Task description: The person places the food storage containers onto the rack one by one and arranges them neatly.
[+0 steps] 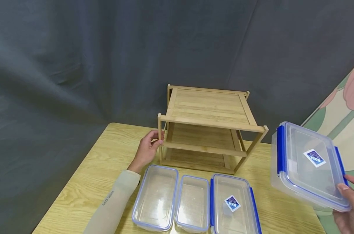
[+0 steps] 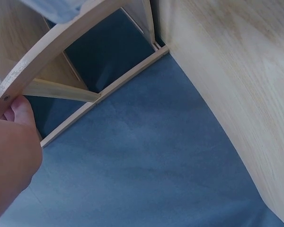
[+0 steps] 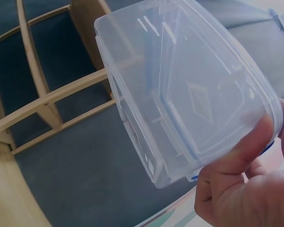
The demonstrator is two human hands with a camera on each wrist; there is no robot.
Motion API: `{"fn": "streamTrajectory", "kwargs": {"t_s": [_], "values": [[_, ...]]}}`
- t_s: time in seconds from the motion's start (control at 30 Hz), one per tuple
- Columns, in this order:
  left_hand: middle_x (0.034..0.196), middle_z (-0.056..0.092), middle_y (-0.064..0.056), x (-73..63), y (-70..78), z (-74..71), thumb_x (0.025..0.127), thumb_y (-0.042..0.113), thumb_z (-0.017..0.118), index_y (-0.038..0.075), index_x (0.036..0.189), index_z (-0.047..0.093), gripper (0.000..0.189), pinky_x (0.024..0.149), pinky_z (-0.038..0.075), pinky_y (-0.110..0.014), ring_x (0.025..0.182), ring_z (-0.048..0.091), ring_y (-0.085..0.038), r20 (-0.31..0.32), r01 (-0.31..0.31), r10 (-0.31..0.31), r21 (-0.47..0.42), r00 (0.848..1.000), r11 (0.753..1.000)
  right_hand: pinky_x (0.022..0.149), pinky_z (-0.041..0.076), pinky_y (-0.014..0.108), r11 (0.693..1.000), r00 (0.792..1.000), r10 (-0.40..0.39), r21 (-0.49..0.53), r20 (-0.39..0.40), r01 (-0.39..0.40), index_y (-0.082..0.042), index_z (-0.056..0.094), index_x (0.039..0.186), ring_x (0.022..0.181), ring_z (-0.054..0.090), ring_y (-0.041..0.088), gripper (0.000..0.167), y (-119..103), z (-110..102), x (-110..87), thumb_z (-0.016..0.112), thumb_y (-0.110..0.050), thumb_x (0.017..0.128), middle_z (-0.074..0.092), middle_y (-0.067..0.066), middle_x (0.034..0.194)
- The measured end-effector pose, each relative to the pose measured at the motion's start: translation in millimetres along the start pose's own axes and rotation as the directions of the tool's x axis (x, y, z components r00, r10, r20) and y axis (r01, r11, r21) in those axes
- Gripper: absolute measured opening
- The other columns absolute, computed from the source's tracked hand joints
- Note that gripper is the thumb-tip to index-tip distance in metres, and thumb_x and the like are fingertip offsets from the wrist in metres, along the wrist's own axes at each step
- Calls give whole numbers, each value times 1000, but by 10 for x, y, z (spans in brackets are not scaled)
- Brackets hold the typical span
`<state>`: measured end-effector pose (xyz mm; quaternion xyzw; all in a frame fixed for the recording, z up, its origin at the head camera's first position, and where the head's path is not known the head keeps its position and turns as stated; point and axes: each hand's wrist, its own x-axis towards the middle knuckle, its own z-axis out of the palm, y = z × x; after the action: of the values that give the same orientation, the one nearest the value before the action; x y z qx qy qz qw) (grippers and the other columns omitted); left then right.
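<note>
A wooden shelf rack with stacked tiers stands toward the back of the table. My left hand grips its front left post, the thumb on the near side; the left wrist view shows the same hand at the wooden frame. At the far right, my right hand holds a clear plastic food container by its near right edge. Its lid has a blue seal, blue side clips and a blue-and-white sticker. Raised and tilted, the container shows its see-through walls in the right wrist view.
Along the table front lie a clear blue-rimmed container, a narrower one and a lidded one with blue clips. A dark curtain hangs behind the wooden table. A floral cloth shows at the right.
</note>
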<state>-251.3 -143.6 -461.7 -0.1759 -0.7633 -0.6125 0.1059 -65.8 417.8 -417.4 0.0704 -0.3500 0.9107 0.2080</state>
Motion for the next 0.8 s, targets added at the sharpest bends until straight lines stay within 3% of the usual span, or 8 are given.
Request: {"fn": "streamTrajectory", "kwargs": {"t_s": [0.17,0.5,0.8], "values": [[129,67,-24,-24,3,0,104,2,64,-4,134,62,31,96,60,-29,116,65,-28,-2,14,-14,10,1000,1000,74,66,43,999,997,21,-34,76,-18,-7,51,133,107,78,30,41,-86,97,119,32,16,105,71,14,128],[128,68,-21,-10,10,18,104,0,64,-2,133,63,29,96,59,-27,115,65,-28,-4,-4,4,-2,1000,1000,75,63,50,996,989,11,82,146,-23,0,50,136,104,77,41,42,-151,305,315,29,17,104,67,23,128],[129,68,-21,-2,23,13,104,1,64,-2,134,62,31,99,59,-31,116,66,-31,6,13,-13,-6,1000,1000,72,63,47,1000,990,-6,-3,144,6,0,51,137,102,78,40,41,-133,521,436,35,18,104,66,22,129]]}}
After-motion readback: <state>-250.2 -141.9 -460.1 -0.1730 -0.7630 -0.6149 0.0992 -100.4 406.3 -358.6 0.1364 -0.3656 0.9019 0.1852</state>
